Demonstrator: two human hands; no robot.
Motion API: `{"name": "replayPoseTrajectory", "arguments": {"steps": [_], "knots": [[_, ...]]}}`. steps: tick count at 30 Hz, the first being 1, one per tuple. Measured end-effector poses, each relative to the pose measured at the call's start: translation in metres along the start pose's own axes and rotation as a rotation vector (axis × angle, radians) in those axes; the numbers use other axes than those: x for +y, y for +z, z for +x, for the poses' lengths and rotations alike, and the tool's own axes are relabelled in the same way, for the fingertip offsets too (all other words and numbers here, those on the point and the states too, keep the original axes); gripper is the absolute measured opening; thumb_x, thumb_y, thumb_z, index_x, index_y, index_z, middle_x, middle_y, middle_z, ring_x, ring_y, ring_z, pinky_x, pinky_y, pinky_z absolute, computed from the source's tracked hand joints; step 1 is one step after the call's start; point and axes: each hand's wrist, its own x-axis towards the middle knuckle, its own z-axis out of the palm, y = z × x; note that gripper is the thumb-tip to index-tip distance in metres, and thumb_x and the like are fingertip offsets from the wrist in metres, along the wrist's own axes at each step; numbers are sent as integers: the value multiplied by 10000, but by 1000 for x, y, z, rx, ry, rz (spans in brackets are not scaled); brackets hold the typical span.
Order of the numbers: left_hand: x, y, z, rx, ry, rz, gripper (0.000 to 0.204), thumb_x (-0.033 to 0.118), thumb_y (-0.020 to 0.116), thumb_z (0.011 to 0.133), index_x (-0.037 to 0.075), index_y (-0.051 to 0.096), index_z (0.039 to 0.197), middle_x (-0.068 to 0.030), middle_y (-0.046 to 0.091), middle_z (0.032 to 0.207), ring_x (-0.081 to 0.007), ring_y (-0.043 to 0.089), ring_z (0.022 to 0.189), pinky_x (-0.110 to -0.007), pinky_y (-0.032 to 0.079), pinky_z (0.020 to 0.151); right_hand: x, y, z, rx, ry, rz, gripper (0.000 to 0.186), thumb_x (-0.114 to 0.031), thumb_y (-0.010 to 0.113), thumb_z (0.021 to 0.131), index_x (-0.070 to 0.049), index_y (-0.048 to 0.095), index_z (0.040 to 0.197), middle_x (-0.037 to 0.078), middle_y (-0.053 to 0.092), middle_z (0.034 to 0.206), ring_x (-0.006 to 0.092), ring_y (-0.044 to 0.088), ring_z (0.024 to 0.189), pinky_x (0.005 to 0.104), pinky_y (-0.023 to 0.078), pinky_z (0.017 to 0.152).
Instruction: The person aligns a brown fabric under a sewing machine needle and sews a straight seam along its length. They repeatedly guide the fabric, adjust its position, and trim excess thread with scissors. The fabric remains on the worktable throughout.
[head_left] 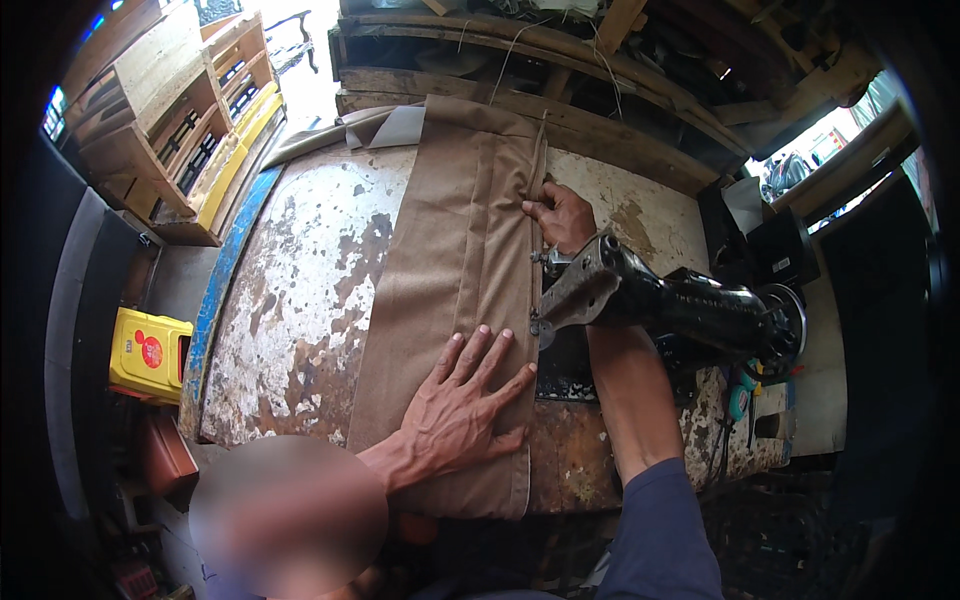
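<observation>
A long piece of brown cloth (425, 270) runs from the near edge to the far side of the worktable, its right edge passing by the needle end of a black sewing machine (680, 305). Flat on the near part of this cloth, my left hand (455, 405) has its fingers spread. My right arm reaches behind the machine, partly hidden by its head. Beyond the presser area, my right hand (563, 217) pinches the cloth's right edge between thumb and fingers. The needle itself is too small to make out.
The worktable (300, 260) has worn, peeling white paint and a blue left edge. Wooden shelving (170, 120) stands at the far left, above a yellow container (150, 352). A handwheel (785, 325) sits at the machine's right end, near a small teal object (738, 402).
</observation>
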Motion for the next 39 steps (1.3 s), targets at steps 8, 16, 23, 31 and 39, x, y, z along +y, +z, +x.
{"name": "replayPoseTrajectory", "arguments": {"steps": [8,16,23,31,39], "knots": [[-15,1,21,29,18,4,791,582,693,920,256,520,1620,-205,323,1740,-430,229,1634,-585,149,1343,11,6,26,-21,-31,2,304,-337,797,922,-75,767,1073,171,765,1032,387,726,989,472,544,875],[-28,6,36,82,71,7,654,574,721,926,306,653,1518,-151,354,1739,-424,237,1630,-600,151,1338,18,11,46,8,1,-13,296,-294,826,922,-53,794,1093,125,802,992,257,738,890,381,542,840],[-35,8,46,120,96,5,537,560,732,931,359,730,1429,-123,386,1729,-419,266,1614,-622,175,1323,18,11,59,14,0,-18,320,-359,806,906,-71,779,1042,154,790,1016,364,750,957,463,551,836],[-39,9,55,168,98,-25,451,536,736,934,361,785,1346,-122,410,1715,-435,328,1566,-618,211,1311,16,12,71,-12,138,-25,336,-368,840,907,-84,813,1085,99,810,967,237,748,887,394,539,818],[-41,7,62,205,144,-3,384,480,744,929,382,805,1296,-124,455,1674,-454,380,1514,-613,241,1296,13,-18,10,27,156,96,498,-417,751,994,-23,722,1296,144,788,1181,299,744,1131,382,551,1021]]}}
